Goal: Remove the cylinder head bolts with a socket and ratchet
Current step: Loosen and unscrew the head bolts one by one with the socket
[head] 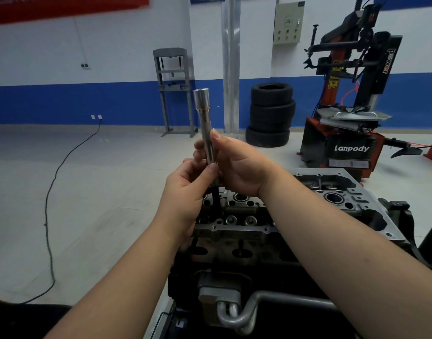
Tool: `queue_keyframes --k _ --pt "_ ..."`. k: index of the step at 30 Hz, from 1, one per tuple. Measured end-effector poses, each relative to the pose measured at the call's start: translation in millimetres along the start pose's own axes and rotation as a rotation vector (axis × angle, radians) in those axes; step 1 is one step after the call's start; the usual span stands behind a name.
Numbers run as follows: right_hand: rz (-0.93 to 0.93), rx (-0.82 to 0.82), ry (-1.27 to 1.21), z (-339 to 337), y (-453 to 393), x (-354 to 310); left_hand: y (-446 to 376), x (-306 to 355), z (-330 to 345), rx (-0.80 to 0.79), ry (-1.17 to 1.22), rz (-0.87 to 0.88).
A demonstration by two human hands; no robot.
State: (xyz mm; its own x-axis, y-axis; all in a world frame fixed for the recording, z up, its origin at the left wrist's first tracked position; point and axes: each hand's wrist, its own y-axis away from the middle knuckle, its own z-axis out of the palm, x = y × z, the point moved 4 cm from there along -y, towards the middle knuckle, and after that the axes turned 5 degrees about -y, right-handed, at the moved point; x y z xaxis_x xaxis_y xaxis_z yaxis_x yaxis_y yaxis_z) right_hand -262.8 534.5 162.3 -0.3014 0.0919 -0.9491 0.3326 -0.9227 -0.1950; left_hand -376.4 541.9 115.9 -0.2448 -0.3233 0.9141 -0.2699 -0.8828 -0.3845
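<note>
Item, workshop floor, listed outward from the cylinder head (246,216) as landmark. Nearest the camera, below the head: a ribbed metal cooler block with bent aluminium pipes (237,311) on a dark stand, and both forearms reaching over it. Over the head's left end: the left hand (185,189), fingers curled, thumb and fingertips pinching a dark bolt shank (215,192) that hangs just above the head's bores. Just beside it, the right hand (237,165), fingers wrapped round the lower barrel of a long chrome socket (206,126), which stands nearly upright, its wider end on top; the bolt shank enters the socket's lower end. The head's right edge (371,204) shows a flat gasket flange with open ports, uncovered; its near edge meets the stand. Left of the head: open pale floor, crossed only by a black cable (51,216) running to the wall. Beyond the head: a stack of tyres (271,113) beside a silver pillar (231,69). Beyond and left: a grey shop press (173,91) at the blue-banded wall. Beyond and right: a red-and-black tyre changer (349,133), well apart from the head.
</note>
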Motion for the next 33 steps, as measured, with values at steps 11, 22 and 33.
queue_keyframes --k 11,22,33 --pt "0.011 0.008 0.021 -1.8 -1.6 0.8 1.1 3.4 0.6 -0.044 0.051 -0.049" --pt "-0.019 -0.027 0.048 -2.6 -1.3 0.4 1.5 3.8 2.6 -0.076 0.069 -0.069" --pt "-0.039 -0.024 0.029 -2.0 -1.6 -1.1 2.0 3.0 2.2 -0.033 -0.015 -0.055"
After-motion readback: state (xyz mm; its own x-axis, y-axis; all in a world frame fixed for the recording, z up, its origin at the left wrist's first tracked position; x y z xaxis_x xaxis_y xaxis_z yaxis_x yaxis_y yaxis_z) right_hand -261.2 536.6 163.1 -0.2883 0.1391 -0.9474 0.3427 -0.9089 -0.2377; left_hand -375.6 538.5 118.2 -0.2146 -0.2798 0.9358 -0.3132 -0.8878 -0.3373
